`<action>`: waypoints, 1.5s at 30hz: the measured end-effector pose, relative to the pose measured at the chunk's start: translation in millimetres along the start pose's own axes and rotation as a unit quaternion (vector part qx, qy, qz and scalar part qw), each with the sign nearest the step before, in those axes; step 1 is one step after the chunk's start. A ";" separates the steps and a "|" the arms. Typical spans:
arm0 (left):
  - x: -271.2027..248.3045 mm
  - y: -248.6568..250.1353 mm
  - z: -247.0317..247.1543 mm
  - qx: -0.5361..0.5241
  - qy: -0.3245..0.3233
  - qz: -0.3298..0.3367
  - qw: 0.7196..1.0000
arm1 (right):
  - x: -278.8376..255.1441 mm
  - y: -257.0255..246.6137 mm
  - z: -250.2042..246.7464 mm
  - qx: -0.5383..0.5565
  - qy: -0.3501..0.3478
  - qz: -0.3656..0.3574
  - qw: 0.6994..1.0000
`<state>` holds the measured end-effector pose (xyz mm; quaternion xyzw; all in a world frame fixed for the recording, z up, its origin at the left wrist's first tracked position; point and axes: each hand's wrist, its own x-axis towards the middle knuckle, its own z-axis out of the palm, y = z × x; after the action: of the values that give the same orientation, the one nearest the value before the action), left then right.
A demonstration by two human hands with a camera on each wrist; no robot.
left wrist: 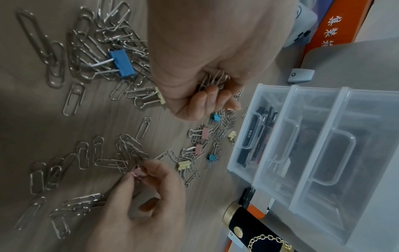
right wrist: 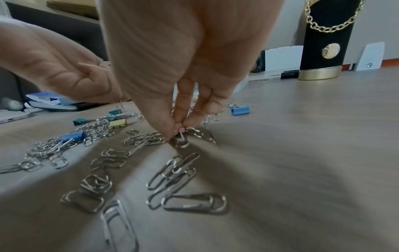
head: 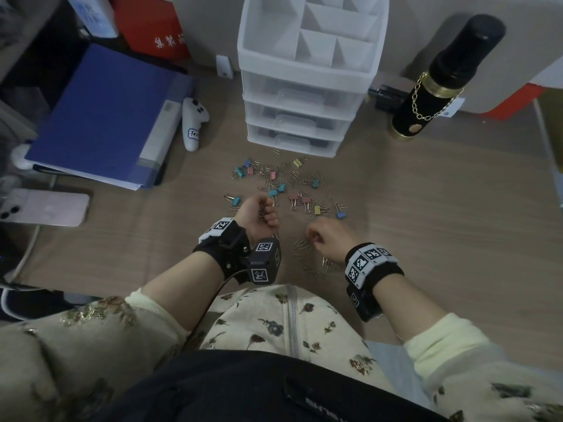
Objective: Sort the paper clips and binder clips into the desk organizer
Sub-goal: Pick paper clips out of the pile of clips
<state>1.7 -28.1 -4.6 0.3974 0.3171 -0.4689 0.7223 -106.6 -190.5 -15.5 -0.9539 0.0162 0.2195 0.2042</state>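
Note:
A white translucent desk organizer (head: 304,86) with three drawers (left wrist: 302,145) and open top compartments stands at the back of the desk. In front of it lie scattered coloured binder clips (head: 274,184) mixed with silver paper clips (head: 304,257). My left hand (head: 262,213) is curled round a bunch of paper clips (left wrist: 213,80), held just above the desk. My right hand (right wrist: 179,132) pinches a silver paper clip (right wrist: 183,137) between thumb and fingertips at the near pile. Something pink shows at those fingertips (left wrist: 137,171); what it is I cannot tell. A blue binder clip (left wrist: 122,64) lies among the loose paper clips.
A blue folder (head: 100,117) and a white controller (head: 193,123) lie left of the organizer. A black bottle with a gold chain (head: 438,86) stands at the right. A phone (head: 45,207) rests at the left edge, and a red box (head: 155,25) sits behind.

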 end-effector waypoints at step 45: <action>-0.5 -1.4 3.2 -0.002 -0.007 -0.021 1.000 | 8.7 -31.5 -20.9 0.080 0.175 -0.052 0.980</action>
<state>0.5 -31.1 -3.0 0.3853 0.3213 -0.4862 0.7155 -86.3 -169.4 9.9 -0.9576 0.0196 0.0364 0.2853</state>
